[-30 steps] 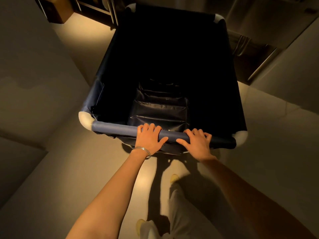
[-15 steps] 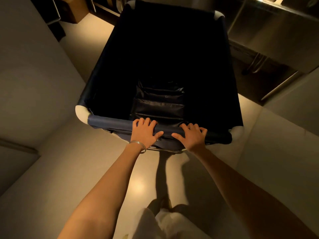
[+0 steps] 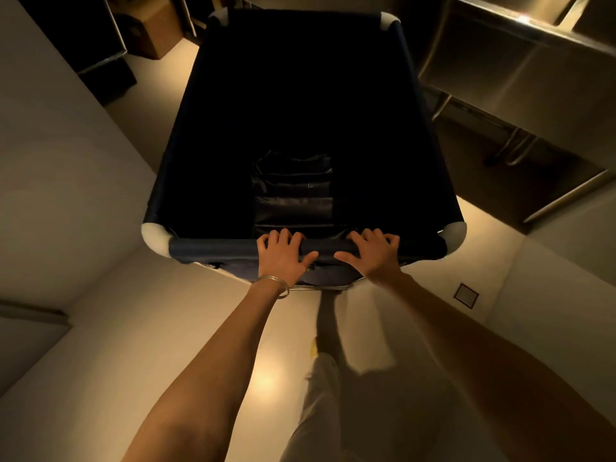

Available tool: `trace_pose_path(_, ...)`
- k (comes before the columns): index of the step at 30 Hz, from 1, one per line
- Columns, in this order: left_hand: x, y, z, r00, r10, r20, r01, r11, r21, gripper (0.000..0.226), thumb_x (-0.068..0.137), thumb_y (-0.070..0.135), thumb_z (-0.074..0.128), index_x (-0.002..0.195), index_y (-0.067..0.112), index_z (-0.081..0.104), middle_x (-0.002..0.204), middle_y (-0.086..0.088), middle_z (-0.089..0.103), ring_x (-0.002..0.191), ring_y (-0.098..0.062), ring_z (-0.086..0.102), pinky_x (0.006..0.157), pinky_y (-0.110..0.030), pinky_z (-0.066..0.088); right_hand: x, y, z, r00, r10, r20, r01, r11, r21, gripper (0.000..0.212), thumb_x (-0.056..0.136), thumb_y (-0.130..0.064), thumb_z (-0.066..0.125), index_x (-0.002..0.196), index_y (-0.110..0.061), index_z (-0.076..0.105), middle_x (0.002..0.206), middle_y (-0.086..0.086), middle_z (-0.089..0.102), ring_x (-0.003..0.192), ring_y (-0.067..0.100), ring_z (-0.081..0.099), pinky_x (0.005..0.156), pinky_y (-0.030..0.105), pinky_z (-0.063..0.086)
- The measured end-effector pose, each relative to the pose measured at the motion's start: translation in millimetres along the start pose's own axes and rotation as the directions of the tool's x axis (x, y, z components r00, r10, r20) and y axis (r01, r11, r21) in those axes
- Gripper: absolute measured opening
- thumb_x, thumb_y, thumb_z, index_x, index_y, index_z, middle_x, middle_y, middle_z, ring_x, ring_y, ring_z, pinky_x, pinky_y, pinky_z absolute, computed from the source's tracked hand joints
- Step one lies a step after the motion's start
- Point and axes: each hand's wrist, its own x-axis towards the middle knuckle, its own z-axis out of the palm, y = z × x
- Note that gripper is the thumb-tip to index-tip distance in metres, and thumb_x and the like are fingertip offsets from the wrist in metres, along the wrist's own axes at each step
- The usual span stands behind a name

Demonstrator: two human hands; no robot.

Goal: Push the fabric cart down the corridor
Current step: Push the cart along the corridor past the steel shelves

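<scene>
A large fabric cart point(image 3: 213, 250) of dark navy cloth with white rounded corners fills the centre of the view, and I look down into its dark inside. Folded dark fabric point(image 3: 293, 195) lies at the bottom near its front wall. My left hand point(image 3: 283, 256), with a thin bracelet at the wrist, grips the padded near rail a little left of its middle. My right hand point(image 3: 373, 256) grips the same rail just to the right, fingers curled over the top. Both arms are stretched forward.
A pale wall point(image 3: 60, 168) runs close along the cart's left side. Stainless steel counters point(image 3: 520, 71) with legs stand on the right. A cardboard box point(image 3: 153, 28) and a dark shelf unit point(image 3: 100, 58) sit ahead on the left. The floor point(image 3: 140, 328) is light and glossy.
The cart has rolled forward along the corridor, with the steel counters and the box ahead coming closer. Both hands keep the same hold on the rail. My legs have stepped forward.
</scene>
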Motion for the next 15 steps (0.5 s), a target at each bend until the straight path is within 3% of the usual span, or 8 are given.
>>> trace_pose_path(5,53,9,-4,0.998,-0.067,0.013,0.068,0.997,-0.02,0.05,0.091,0.056,0.037,0.127,0.021,0.046,0.123,-0.008,0.05,0.118,-0.027,0.041,0.104,-0.041,0.025,62,29,13,0.996,-0.077,0.046,0.074,0.995,0.062,0.057,0.077,-0.063,0.036,0.088,-0.015,0.066,0.075,0.01,0.065,0.074,0.028,0.061,0.071,0.033,0.022)
trace_pose_path(11,111,23,-11,0.99,-0.141,-0.001,0.141,0.989,-0.035,0.05,0.092,0.055,0.036,0.127,0.02,0.044,0.124,-0.009,0.05,0.118,-0.028,0.041,0.104,-0.042,0.026,130,63,26,0.981,-0.18,0.074,0.175,0.983,0.063,0.057,0.079,-0.062,0.037,0.089,-0.013,0.066,0.076,0.012,0.067,0.073,0.03,0.063,0.076,0.037,0.034)
trace_pose_path(15,141,27,-18,0.985,-0.173,-0.004,0.173,0.984,-0.047,0.05,0.093,0.053,0.037,0.128,0.018,0.043,0.124,-0.009,0.049,0.117,-0.028,0.041,0.103,-0.042,0.026,173,79,30,0.961,-0.231,0.156,0.222,0.973,0.07,0.076,0.083,-0.072,0.018,0.092,-0.013,0.065,0.081,0.012,0.067,0.079,0.03,0.062,0.077,0.036,0.029)
